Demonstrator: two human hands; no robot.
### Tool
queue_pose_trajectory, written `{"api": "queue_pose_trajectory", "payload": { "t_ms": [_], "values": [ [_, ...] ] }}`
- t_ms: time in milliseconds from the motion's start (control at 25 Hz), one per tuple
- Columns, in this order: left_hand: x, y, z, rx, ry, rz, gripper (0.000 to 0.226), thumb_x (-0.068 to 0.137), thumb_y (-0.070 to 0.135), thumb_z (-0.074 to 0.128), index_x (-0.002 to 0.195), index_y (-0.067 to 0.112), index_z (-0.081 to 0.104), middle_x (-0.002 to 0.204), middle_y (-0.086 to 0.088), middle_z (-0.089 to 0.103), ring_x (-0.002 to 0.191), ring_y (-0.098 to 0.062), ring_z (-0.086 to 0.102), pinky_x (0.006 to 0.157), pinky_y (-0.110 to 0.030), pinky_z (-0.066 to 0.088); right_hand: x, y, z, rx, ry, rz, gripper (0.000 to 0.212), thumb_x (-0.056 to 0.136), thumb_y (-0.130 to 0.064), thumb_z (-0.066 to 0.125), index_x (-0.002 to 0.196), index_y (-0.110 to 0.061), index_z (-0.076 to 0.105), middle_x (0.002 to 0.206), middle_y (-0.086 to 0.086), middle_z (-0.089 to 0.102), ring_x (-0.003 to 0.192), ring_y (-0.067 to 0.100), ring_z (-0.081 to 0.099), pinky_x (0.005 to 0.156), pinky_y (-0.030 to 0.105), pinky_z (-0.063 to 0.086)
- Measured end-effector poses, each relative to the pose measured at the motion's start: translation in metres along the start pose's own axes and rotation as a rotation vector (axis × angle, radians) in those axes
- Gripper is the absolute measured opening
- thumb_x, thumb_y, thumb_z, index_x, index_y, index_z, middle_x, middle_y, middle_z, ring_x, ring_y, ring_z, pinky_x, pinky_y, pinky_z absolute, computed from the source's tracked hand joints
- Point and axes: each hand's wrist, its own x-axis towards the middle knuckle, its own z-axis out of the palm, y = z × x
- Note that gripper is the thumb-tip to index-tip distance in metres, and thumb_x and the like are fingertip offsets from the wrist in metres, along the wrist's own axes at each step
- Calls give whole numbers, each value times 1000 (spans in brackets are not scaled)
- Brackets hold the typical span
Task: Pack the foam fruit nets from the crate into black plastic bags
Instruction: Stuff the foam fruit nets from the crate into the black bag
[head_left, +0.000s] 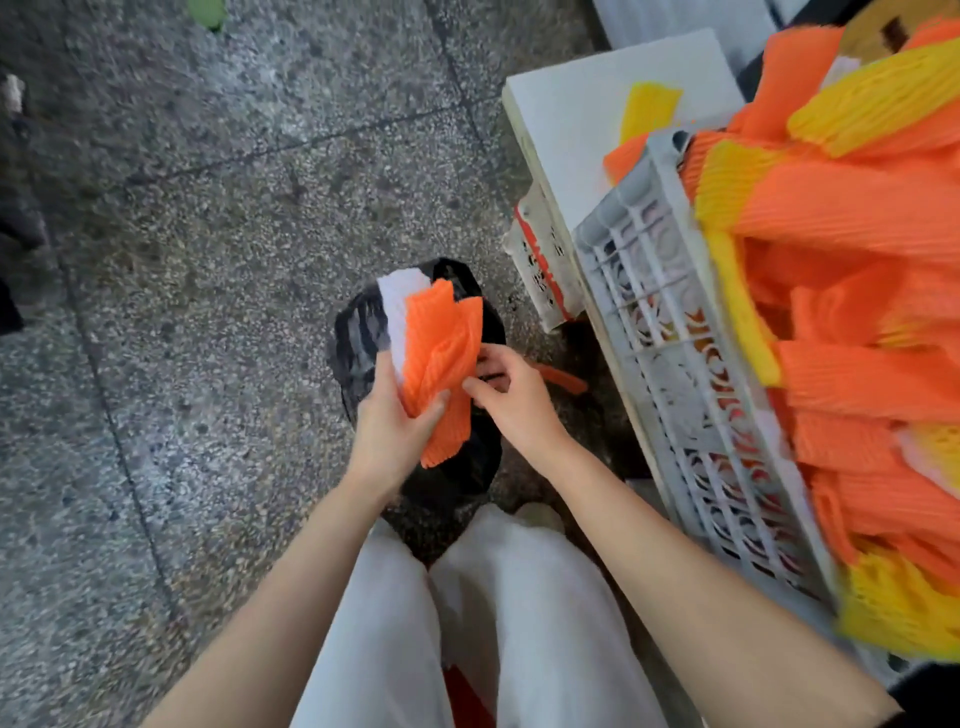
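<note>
Near the middle of the frame, the left hand (387, 426) gripped a bundle of flat ribbed foam fruit nets, mostly orange with one white (436, 353). Its thumb lay across the front of the bundle and its fingers were wrapped behind. The bundle stood up out of the hand, with its top fanned out and its lower end hanging below the palm. It was held directly over a crumpled black plastic bag (358, 332) that sat on the floor just ahead of the person's knees.

The right hand (511, 395) was at the right edge of the bundle, its fingers curled and its thumb tip against the orange foam. Whether it pinched a net, the bag's rim or nothing could not be told.

Along the right side of the frame stood a pale grey lattice-sided plastic crate (675, 364), heaped above its rim with a pile of orange and yellow foam nets (857, 260). The crate rested on a white slab (571, 104) in the upper right. A single yellow net (649, 106) lay on that slab beside the crate's far corner.

A loose orange net (563, 379) lay on the floor between the right hand and the crate. Speckled grey stone paving (208, 260) filled the left half, and white trousers (519, 597) showed at the bottom centre
</note>
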Motion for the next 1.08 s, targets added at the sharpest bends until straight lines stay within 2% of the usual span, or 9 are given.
{"api": "queue_pose_trajectory", "payload": {
  "t_ms": [80,200,360,440,520,640,760,920,1080],
  "values": [
    [17,-24,23,112,22,47,40,80,11,70,111,5,45,96,-7,51,90,-26,55,65,-21,30,19,22,7,181,-15,93,28,94,-6,52,121,-5,44,102,9,59,85,16,60,75,23,53],
    [39,-48,42,230,42,109,45,78,10,69,116,2,46,102,-8,44,96,-23,47,66,-21,26,39,39,14,340,-59,85,17,98,-18,46,113,-10,48,103,7,60,87,14,60,81,24,52],
    [41,-70,54,315,28,263,63,75,5,64,133,9,42,117,-13,47,108,-24,42,89,-25,33,45,53,20,271,-118,-43,13,91,-24,58,102,-17,57,100,-3,64,98,12,62,93,34,51],
    [25,-68,57,298,47,332,70,74,4,60,140,8,36,119,-16,42,111,-28,40,99,-33,34,37,56,21,213,-108,-88,26,86,-29,66,107,-15,60,104,1,68,98,12,64,92,34,51],
    [1,-62,60,321,78,408,74,72,12,57,142,6,33,119,-16,39,114,-27,34,102,-34,29,21,56,16,185,-107,-142,30,85,-26,67,109,-8,63,103,8,70,92,12,66,85,28,51],
    [-50,-49,62,317,53,478,72,76,30,48,141,5,32,126,-9,34,123,-26,28,107,-36,24,-18,53,1,186,-117,-208,18,87,-19,65,102,-9,67,100,8,71,93,13,67,84,25,50],
    [-87,-33,60,273,-42,487,72,79,41,36,145,13,27,137,-12,26,132,-21,22,111,-25,19,-46,48,-20,195,-30,-238,13,80,-25,72,88,-16,68,99,4,72,94,14,68,92,36,52],
    [-111,-16,54,307,-129,606,57,91,25,49,143,10,32,140,-8,29,134,-16,29,105,-8,13,-66,48,-49,167,71,-266,48,55,-42,79,92,-14,69,98,6,73,96,23,68,92,52,50],
    [-95,-20,49,308,-127,647,47,90,13,53,135,7,42,133,-6,41,127,-15,39,104,-8,18,-66,40,-59,132,222,-271,20,73,-23,77,89,-19,66,94,-1,70,92,17,67,91,44,52]
  ]
}}
